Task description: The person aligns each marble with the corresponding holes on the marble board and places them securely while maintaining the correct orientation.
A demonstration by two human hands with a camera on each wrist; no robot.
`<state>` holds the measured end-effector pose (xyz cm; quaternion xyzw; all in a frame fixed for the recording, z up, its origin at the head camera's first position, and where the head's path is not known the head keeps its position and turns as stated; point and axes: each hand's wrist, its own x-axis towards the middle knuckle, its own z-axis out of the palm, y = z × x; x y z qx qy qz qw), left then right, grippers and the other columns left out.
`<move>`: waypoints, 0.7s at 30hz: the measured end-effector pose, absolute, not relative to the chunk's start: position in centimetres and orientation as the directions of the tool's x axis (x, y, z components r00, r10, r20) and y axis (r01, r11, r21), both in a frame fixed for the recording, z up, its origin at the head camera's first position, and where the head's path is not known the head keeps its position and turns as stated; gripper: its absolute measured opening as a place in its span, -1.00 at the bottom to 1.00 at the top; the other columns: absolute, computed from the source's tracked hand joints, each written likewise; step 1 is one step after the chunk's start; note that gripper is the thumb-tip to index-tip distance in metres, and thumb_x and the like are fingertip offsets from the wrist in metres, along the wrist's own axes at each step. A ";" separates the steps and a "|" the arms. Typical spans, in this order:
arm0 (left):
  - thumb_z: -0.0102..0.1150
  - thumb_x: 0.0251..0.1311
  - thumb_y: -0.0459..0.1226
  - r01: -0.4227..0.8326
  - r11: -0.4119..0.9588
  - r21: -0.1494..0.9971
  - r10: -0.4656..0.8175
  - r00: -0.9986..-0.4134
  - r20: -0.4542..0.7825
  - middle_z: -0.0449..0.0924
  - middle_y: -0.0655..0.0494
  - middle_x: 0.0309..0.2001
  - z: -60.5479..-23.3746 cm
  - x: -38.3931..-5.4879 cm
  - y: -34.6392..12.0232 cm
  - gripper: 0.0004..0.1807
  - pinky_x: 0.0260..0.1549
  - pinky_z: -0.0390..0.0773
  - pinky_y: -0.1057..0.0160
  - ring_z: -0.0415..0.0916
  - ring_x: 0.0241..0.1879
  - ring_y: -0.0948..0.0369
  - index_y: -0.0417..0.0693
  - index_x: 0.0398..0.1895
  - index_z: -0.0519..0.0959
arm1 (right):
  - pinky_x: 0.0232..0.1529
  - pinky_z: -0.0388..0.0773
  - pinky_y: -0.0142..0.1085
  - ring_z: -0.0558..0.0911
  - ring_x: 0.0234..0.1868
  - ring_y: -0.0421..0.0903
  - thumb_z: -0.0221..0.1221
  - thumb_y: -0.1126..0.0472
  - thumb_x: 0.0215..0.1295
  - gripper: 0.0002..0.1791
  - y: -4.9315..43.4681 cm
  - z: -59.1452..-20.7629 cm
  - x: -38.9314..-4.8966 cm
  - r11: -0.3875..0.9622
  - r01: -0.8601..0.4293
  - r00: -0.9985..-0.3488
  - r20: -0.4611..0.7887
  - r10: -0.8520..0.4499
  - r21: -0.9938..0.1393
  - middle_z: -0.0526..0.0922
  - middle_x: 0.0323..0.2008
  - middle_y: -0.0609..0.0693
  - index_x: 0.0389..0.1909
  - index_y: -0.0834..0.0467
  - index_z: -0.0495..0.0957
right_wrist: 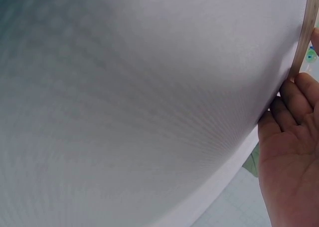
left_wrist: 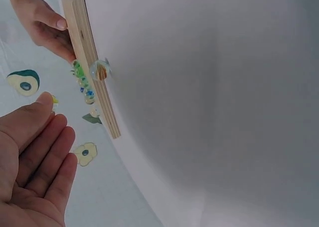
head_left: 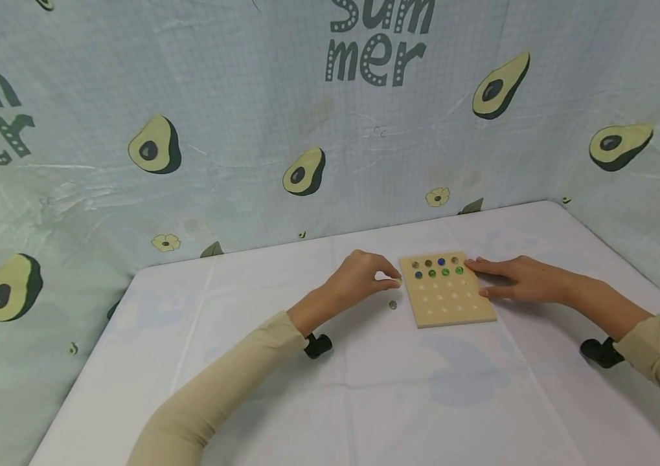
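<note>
A square wooden board [head_left: 456,317] with rows of round hollows lies on the table; marbles in clear, amber, blue and green fill its two far rows. Just off the board's left edge, my left hand [head_left: 359,275] pinches a small marble with a yellow tint [left_wrist: 55,102] between thumb and fingertips, mostly hidden by them. One loose clear marble [head_left: 392,305] rests on the table below that hand, left of the board. My right hand [head_left: 530,279] touches the board's right edge, fingers extended toward the far corner and thumb lower down; the right wrist view shows its fingers at the board's side [right_wrist: 305,37].
A white cloth [head_left: 330,414] covers the table. Behind it hangs a pale curtain [head_left: 236,77] printed with avocados and lettering. Dark wrist cameras [head_left: 318,346] sit under both forearms, close to the tabletop.
</note>
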<state>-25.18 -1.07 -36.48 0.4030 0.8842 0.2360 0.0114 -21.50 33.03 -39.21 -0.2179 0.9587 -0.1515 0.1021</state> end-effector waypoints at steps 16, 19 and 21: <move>0.39 0.27 -0.19 0.711 0.553 0.434 0.723 -0.668 0.176 0.78 0.17 -0.10 -36.9 -25.3 0.4 -0.77 0.01 0.57 0.42 0.68 0.01 0.28 -0.05 -0.07 0.79 | 0.29 0.34 0.28 0.34 0.41 0.36 0.16 -0.26 0.41 -0.16 32.8 -39.1 -21.6 0.862 -0.380 -0.885 -0.139 -0.444 -0.334 0.28 0.45 0.31 0.54 0.11 0.24; 0.39 0.26 -0.20 0.711 0.545 0.445 0.725 -0.666 0.177 0.78 0.16 -0.10 -36.9 -25.2 0.6 -0.77 0.01 0.57 0.42 0.68 0.01 0.27 -0.05 -0.07 0.79 | 0.28 0.33 0.29 0.34 0.40 0.37 0.16 -0.25 0.42 -0.17 32.8 -39.1 -21.5 0.863 -0.379 -0.885 -0.140 -0.443 -0.334 0.28 0.45 0.31 0.54 0.12 0.24; 0.39 0.26 -0.20 0.711 0.542 0.448 0.725 -0.665 0.179 0.78 0.16 -0.10 -36.9 -25.2 0.8 -0.78 0.01 0.57 0.42 0.68 0.01 0.27 -0.05 -0.07 0.79 | 0.28 0.33 0.30 0.35 0.40 0.37 0.17 -0.24 0.42 -0.17 32.8 -39.0 -21.4 0.862 -0.380 -0.885 -0.138 -0.444 -0.335 0.28 0.45 0.32 0.54 0.12 0.25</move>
